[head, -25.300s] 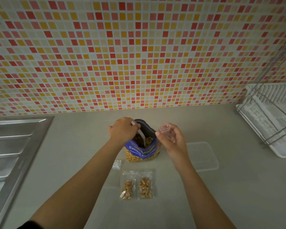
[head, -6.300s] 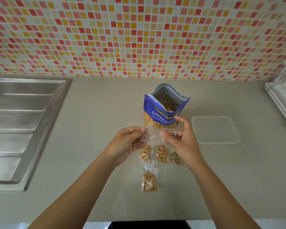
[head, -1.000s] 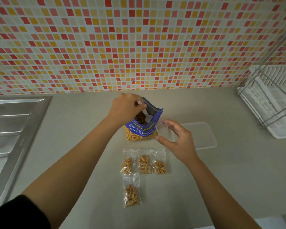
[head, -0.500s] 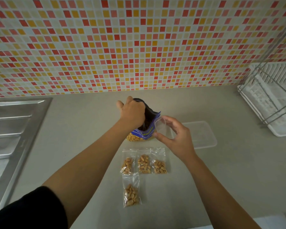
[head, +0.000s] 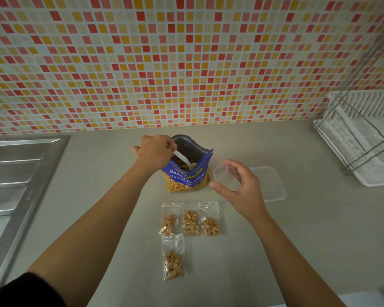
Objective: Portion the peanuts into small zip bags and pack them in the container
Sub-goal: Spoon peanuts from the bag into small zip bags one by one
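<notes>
Midway: my left hand (head: 156, 151) grips a spoon (head: 182, 159) dipped in the peanut bag (head: 187, 180), and my right hand (head: 239, 189) pinches an empty zip bag (head: 221, 173) just right of it. Four filled bags (head: 190, 221) lie on the desk (head: 308, 229) in front of it, and the container (head: 272, 185), farther right, is not yet packed.

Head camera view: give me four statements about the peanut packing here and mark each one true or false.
1. The left hand holds a white plastic spoon inside the open blue peanut pouch. True.
2. The small clear zip bag in the right hand is full of peanuts. False: it is empty.
3. Four filled zip bags lie on the grey counter. True.
4. The filled zip bags are packed in the clear rectangular plastic container. False: they lie on the counter, apart from it.
</notes>
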`<state>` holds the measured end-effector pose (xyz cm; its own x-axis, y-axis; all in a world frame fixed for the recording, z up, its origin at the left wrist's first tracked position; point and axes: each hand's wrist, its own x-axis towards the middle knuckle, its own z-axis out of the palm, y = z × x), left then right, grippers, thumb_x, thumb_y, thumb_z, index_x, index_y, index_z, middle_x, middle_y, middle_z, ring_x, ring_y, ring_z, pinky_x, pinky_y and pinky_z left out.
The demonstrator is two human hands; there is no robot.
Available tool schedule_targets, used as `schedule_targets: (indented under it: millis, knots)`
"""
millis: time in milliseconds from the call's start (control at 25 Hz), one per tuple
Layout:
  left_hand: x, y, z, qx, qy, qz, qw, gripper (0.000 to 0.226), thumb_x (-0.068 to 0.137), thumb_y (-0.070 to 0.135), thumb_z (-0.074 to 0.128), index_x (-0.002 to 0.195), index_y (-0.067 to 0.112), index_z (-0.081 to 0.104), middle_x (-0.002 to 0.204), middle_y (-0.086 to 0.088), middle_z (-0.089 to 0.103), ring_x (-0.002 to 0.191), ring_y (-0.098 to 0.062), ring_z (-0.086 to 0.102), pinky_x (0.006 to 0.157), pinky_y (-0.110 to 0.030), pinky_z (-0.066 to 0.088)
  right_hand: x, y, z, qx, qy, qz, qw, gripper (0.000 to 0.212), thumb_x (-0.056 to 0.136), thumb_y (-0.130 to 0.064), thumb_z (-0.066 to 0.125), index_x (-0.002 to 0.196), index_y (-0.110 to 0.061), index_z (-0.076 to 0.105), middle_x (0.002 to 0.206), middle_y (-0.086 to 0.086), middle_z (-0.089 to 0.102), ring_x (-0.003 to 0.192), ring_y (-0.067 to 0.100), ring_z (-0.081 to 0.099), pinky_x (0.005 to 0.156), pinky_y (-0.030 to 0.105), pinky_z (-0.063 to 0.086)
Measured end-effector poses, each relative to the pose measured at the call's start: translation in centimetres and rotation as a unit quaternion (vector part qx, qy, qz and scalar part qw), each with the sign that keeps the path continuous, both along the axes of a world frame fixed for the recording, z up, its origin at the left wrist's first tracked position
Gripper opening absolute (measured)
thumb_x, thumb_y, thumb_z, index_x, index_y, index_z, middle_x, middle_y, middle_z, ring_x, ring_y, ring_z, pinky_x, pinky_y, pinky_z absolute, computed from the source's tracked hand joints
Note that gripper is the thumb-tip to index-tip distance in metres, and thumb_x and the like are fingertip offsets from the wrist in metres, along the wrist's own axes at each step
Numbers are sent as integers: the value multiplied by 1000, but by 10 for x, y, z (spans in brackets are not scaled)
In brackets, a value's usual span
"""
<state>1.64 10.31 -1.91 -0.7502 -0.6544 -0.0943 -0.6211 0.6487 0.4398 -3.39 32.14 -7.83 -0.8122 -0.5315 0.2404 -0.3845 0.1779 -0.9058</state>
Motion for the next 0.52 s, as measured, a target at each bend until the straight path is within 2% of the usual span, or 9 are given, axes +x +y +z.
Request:
schedule_targets:
  millis: [80, 160, 240, 360, 520]
  knots:
    - [4, -8, -3, 35, 18, 12, 999, 22, 95, 30, 42, 82, 30, 60, 97, 1, 64, 109, -24, 47, 86, -39, 34, 1, -3, 0, 4, 5, -5, 1000, 59, 63, -44, 81, 114, -27, 57, 110, -13, 64, 108, -2, 58, 91, 8, 41]
    - [7, -15, -4, 76, 43, 22, 996, 22, 95, 28, 44, 76, 31, 55, 96, -2, 64, 106, -26, 51, 93, -47, 44, 1, -5, 2, 10, 8, -8, 1000, 57, 63, -42, 81, 113, -30, 57, 109, -17, 62, 107, -3, 57, 90, 7, 41]
    - [11, -19, -2, 116, 75, 38, 990, 17, 95, 25, 46, 87, 22, 60, 99, -5, 63, 104, -23, 52, 92, -42, 46, 2, -10, 5, 12, 18, -11, 1000, 57, 64, -38, 82, 113, -28, 57, 108, -16, 62, 106, -5, 57, 89, 7, 41]
    - [14, -20, 4, 176, 117, 55, 976, 22, 95, 16, 45, 101, 7, 64, 97, -4, 59, 97, -16, 48, 80, -31, 41, 0, -18, 11, 18, 42, -21, 999, 58, 65, -33, 83, 116, -20, 59, 107, -11, 63, 103, -3, 57, 88, 8, 43]
    - [21, -29, 5, 216, 151, 89, 961, 24, 95, 12, 42, 101, 3, 64, 93, -5, 59, 93, -16, 49, 78, -29, 37, -4, -27, 21, 23, 68, -22, 997, 61, 63, -48, 77, 114, -20, 59, 106, -10, 63, 98, 2, 58, 84, 9, 43]
